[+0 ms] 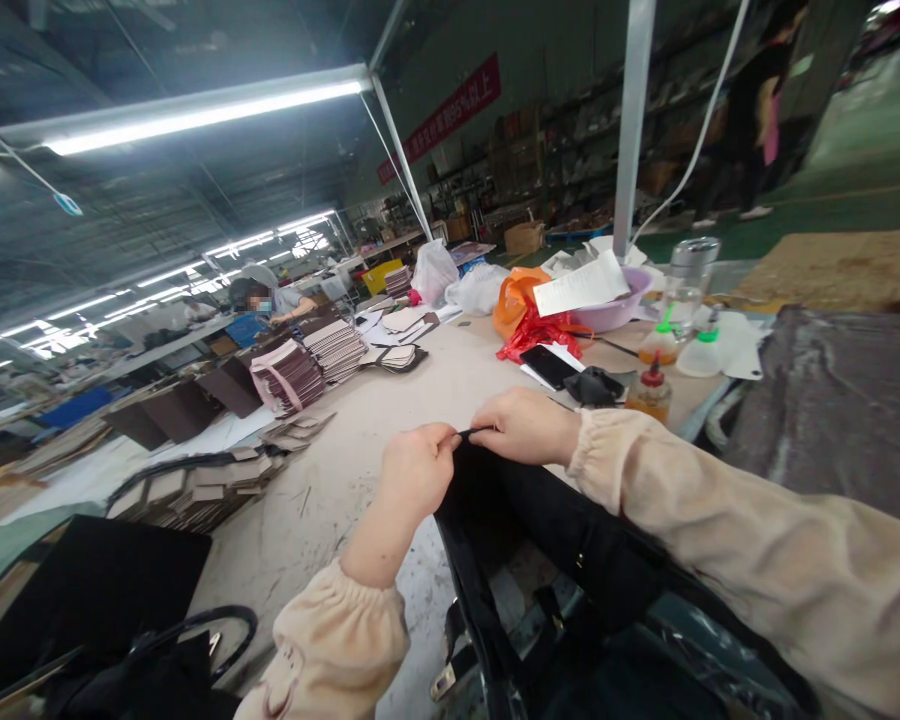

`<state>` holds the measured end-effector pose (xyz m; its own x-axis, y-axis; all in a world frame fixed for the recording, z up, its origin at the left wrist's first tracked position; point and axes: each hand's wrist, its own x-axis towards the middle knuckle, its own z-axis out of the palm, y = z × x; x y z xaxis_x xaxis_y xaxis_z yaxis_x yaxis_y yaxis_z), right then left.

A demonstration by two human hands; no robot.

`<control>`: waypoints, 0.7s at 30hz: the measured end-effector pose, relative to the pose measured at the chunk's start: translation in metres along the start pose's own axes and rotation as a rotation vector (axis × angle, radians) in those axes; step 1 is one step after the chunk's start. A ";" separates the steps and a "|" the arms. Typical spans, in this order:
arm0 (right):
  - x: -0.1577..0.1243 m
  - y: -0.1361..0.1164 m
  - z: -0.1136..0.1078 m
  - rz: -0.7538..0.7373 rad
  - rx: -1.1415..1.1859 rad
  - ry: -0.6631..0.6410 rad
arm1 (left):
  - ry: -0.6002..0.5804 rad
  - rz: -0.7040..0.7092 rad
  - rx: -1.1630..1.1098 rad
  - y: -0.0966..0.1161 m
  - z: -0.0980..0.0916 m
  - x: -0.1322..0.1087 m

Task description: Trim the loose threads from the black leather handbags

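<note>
A black bag (592, 560) with metal hardware spreads across the front of the table, its upper edge raised toward me. My left hand (418, 468) pinches that edge near the far corner. Close beside it, my right hand (529, 425) pinches the same edge, thumb and fingers pressed together. A short stretch of dark edge shows between the two hands. A metal clasp (442, 682) hangs on a strap at the bag's lower left. Parts of the bag lie hidden behind my right sleeve.
Stacks of dark panels (289, 375) line the left side. Another black bag (187, 650) with a looped handle lies at lower left. Beyond my right hand are a phone (547, 366), small bottles (649, 395) and a purple basin (615, 312). A metal post (634, 130) rises behind.
</note>
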<state>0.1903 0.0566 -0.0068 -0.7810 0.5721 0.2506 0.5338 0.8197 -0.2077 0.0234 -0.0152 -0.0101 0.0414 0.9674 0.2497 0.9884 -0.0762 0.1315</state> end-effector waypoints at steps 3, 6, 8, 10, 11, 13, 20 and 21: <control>0.000 0.000 0.000 -0.004 -0.033 -0.005 | -0.001 -0.003 0.005 0.000 -0.001 0.001; 0.002 -0.002 -0.001 -0.013 -0.064 -0.002 | 0.001 0.000 -0.027 -0.001 -0.001 0.000; 0.004 -0.003 -0.001 -0.013 -0.081 -0.003 | -0.003 0.005 -0.033 -0.001 -0.002 0.000; 0.006 -0.004 -0.001 0.008 -0.092 -0.013 | -0.011 0.004 -0.012 0.001 -0.003 0.001; 0.007 -0.005 -0.002 0.029 -0.090 -0.023 | -0.015 -0.002 0.004 0.002 -0.003 0.002; 0.009 -0.005 -0.003 0.075 -0.070 -0.046 | -0.019 -0.021 0.036 0.005 -0.003 0.003; 0.006 -0.012 -0.003 0.134 0.008 -0.054 | -0.045 0.022 -0.080 0.001 -0.006 0.001; 0.005 -0.013 -0.001 0.139 0.022 -0.050 | -0.056 0.036 -0.093 0.000 -0.007 0.000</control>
<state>0.1799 0.0491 -0.0014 -0.7153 0.6776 0.1709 0.6312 0.7314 -0.2582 0.0228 -0.0165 -0.0033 0.0876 0.9754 0.2021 0.9684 -0.1310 0.2124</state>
